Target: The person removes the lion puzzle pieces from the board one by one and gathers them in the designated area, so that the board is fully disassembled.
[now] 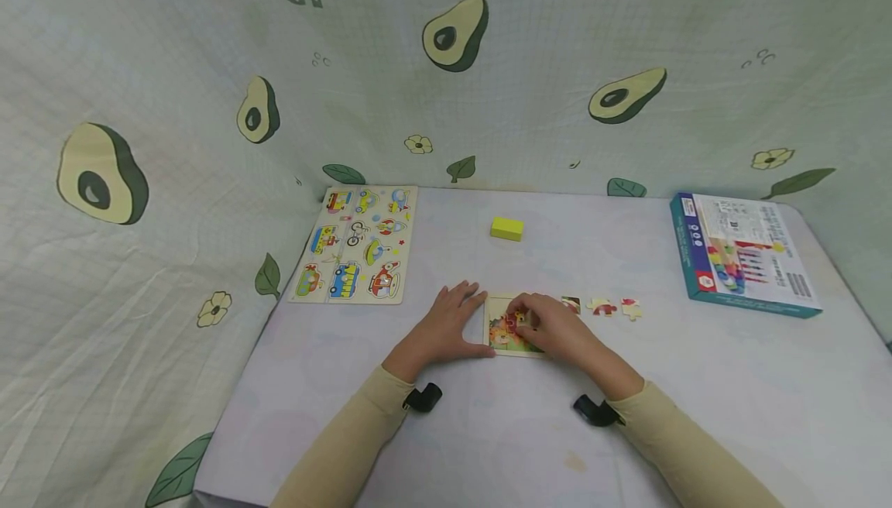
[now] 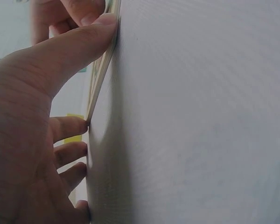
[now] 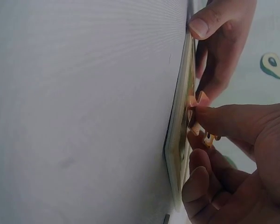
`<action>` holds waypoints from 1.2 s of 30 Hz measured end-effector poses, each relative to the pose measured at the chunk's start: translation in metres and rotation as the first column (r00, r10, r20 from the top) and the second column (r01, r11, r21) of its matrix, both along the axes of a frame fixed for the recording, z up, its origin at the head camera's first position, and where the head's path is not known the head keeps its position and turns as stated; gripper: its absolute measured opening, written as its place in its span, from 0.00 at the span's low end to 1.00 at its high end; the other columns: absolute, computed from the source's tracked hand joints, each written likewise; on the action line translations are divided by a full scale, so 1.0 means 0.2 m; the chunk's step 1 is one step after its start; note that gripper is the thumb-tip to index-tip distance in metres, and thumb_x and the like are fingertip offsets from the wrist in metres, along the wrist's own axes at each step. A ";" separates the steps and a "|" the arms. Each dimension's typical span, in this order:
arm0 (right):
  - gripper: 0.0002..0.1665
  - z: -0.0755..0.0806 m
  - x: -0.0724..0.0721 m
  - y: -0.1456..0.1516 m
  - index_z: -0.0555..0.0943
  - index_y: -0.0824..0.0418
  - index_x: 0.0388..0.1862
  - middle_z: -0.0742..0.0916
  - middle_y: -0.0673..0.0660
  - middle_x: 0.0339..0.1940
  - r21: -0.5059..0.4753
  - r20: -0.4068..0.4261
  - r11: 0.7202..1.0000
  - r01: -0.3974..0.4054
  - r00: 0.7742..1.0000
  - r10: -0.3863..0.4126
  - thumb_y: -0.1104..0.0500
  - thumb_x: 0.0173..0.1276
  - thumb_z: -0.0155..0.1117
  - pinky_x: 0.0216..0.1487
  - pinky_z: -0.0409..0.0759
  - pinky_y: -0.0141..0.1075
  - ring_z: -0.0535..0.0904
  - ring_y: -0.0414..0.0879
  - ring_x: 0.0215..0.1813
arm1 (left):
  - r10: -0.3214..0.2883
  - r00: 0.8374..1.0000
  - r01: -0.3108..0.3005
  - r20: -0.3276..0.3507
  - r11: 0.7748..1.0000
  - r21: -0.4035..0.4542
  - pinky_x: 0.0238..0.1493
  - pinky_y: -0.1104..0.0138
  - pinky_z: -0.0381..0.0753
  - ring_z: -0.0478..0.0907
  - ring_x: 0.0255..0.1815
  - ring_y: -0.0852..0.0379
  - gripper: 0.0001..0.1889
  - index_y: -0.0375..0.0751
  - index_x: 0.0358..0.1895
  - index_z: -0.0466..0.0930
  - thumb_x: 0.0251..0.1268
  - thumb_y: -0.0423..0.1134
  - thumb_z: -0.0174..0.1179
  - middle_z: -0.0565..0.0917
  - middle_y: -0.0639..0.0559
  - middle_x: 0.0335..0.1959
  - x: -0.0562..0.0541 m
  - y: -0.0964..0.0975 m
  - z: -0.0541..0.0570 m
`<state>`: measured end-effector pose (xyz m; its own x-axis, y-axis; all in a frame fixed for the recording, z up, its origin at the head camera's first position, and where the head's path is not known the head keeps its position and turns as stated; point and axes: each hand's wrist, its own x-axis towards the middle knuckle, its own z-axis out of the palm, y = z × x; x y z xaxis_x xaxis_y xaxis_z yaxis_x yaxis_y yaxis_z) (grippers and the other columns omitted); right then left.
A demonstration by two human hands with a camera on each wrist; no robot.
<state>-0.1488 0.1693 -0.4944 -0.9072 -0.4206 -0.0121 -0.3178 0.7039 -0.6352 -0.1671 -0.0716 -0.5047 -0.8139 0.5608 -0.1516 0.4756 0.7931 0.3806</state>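
A small wooden jigsaw board with a colourful animal picture lies between the two hands. My left hand is spread at its left side, with the thumb touching the near left corner and the fingertips by the far left corner. Over the picture, my right hand pinches a jigsaw piece between thumb and fingers. That piece stands tilted against the board in the right wrist view; its printed face is mostly hidden. Right of the board lie three loose jigsaw pieces, among them a red and white piece.
A vehicle-picture puzzle board lies at the back left. Near the back middle sits a yellow block. A flat toy box rests at the back right. An avocado-print cloth hangs behind the table.
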 end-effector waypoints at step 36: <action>0.15 0.01 0.00 0.04 0.78 0.53 0.55 0.83 0.46 0.32 -0.031 0.009 0.998 0.046 0.999 -0.045 0.59 0.72 0.67 0.34 0.78 0.35 0.76 0.39 0.33 | 0.001 1.000 -0.001 0.001 1.000 -0.007 0.83 0.53 0.40 0.46 0.83 0.50 0.56 0.47 0.81 0.58 0.53 0.70 0.69 0.57 0.48 0.81 0.00 0.00 0.00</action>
<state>-0.1481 0.1782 -0.4918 -0.9253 -0.3791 -0.0072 -0.2807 0.6976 -0.6592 -0.1678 -0.0714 -0.5052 -0.8145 0.5586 -0.1564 0.4741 0.7964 0.3755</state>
